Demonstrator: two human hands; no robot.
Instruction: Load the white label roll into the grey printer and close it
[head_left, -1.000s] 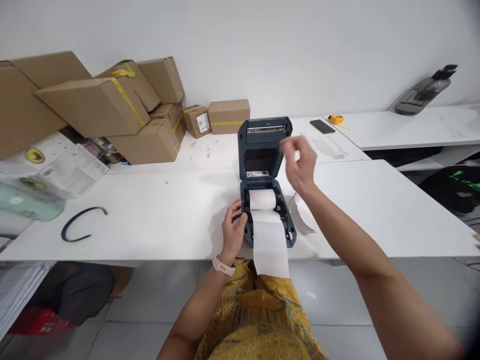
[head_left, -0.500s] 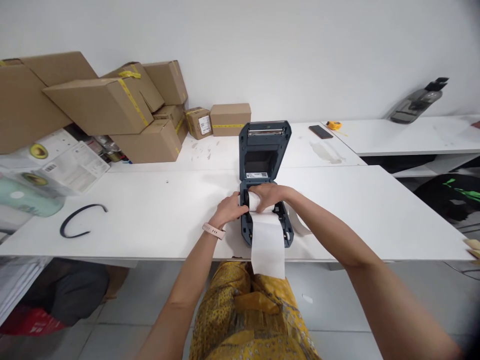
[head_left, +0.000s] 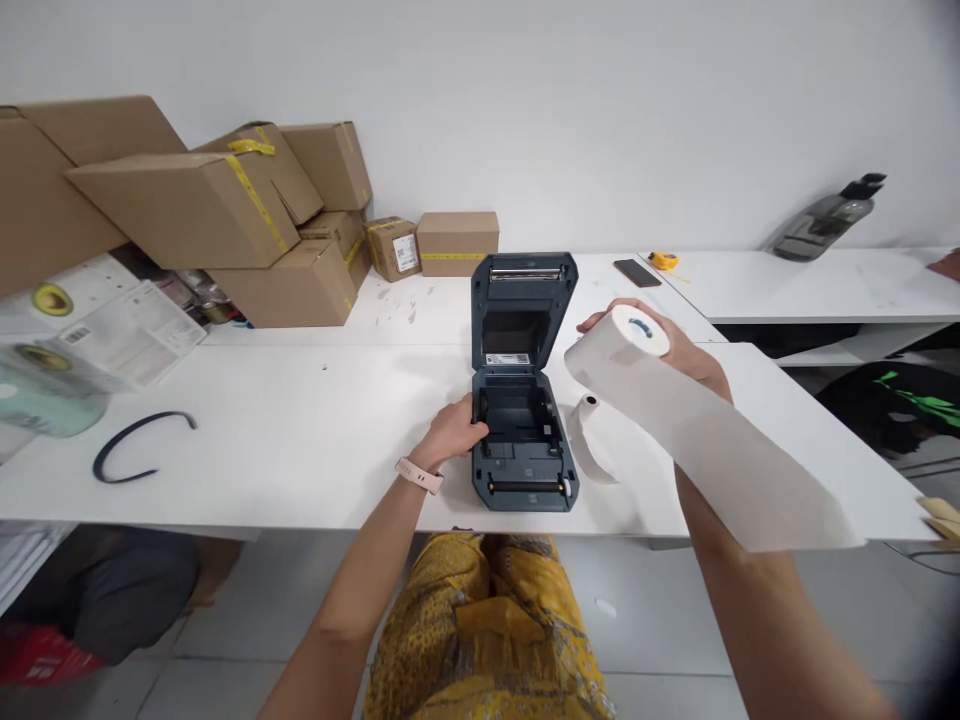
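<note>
A dark label printer (head_left: 523,480) stands on the white table with its lid raised and its roll bay bare. My left hand (head_left: 453,430) grips the left edge of the printer, its thumb over the rim. Right of the printer and above the table, my right hand (head_left: 679,350) is wrapped round a large white paper roll (head_left: 611,350). A long strip of paper trails from the roll down to the right, across my forearm. A smaller roll (head_left: 586,425) with a loose curled strip lies beside the printer's right side.
Cardboard boxes (head_left: 180,205) are stacked at the back left. A black curved band (head_left: 112,445) lies at the left. Behind the printer, to the right, are a phone (head_left: 637,273) and a yellow tape measure (head_left: 664,261). A bottle (head_left: 825,222) stands farther right.
My right hand has lifted the large paper roll out of the printer and moved it to the right. My left hand has stayed at the printer's left edge.
</note>
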